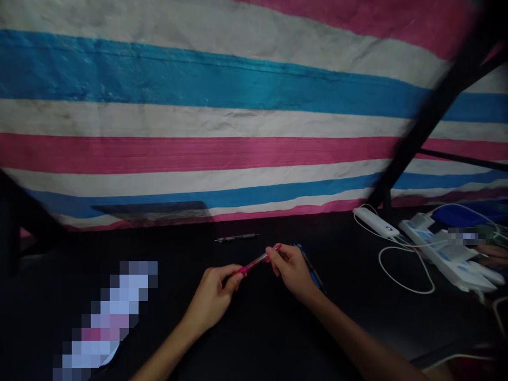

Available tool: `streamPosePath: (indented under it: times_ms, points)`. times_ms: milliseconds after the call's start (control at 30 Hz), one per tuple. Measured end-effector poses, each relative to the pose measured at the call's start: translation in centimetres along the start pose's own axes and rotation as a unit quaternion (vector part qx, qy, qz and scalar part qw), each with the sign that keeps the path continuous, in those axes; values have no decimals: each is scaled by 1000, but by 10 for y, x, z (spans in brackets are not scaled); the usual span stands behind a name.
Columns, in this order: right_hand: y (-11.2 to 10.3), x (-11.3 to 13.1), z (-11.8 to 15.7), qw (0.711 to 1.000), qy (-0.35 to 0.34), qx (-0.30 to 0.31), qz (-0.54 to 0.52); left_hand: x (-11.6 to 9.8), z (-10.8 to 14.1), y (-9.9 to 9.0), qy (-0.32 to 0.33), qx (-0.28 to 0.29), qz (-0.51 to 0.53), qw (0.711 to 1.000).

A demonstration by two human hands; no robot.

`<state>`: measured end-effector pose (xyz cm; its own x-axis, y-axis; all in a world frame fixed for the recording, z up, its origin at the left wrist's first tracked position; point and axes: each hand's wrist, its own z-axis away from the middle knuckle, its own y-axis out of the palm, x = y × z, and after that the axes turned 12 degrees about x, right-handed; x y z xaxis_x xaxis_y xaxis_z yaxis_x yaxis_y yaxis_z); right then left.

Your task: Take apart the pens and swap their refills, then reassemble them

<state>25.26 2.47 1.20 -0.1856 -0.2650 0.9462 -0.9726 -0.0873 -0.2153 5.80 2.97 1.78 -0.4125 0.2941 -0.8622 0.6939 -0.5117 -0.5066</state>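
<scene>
A slim pen (257,261), clear in the middle with pink-red ends, is held slantwise between my two hands above the black table. Its lower left end is pinched in the thumb and fingers of my left hand (218,291). My right hand (291,268) closes thumb and fingers on its upper right end. Behind them a thin grey pen (237,238) lies on the table. Partly hidden beside my right hand are blue and black pens (314,273); how many there are I cannot tell.
At the right are a white power strip (440,254), a white box-like device (375,221) and looping white cables, with part of another person's hand (494,254) at the edge. A blurred-out bright object (115,312) lies left. Dark frame bars stand before a striped sheet (198,153).
</scene>
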Motion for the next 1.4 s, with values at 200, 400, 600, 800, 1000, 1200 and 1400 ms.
streamPosePath:
  times_ms: [200, 400, 600, 800, 1000, 1200, 1400]
  points:
    - [0, -3, 0, 996, 55, 4, -66, -8, 3, 4, -3, -34, -44, 998]
    - [2, 1, -1, 997, 24, -30, -68, -5, 0, 8, 28, 19, -1, 999]
    - [5, 11, -4, 969, -4, -40, -243, -8, 1, 12, 57, 43, -18, 997]
    - [-20, 23, -10, 853, 36, 14, -521, -1, 1, 7, 84, -4, -135, 987]
    - [-39, 19, -7, 795, 101, 60, -595, 11, -4, -4, 80, -34, -203, 975]
    - [-38, 24, -3, 793, 119, 64, -594, 17, -6, -9, 69, -53, -218, 972]
    - [-38, 26, -4, 800, 135, 70, -580, 20, -7, -12, 67, -66, -232, 968]
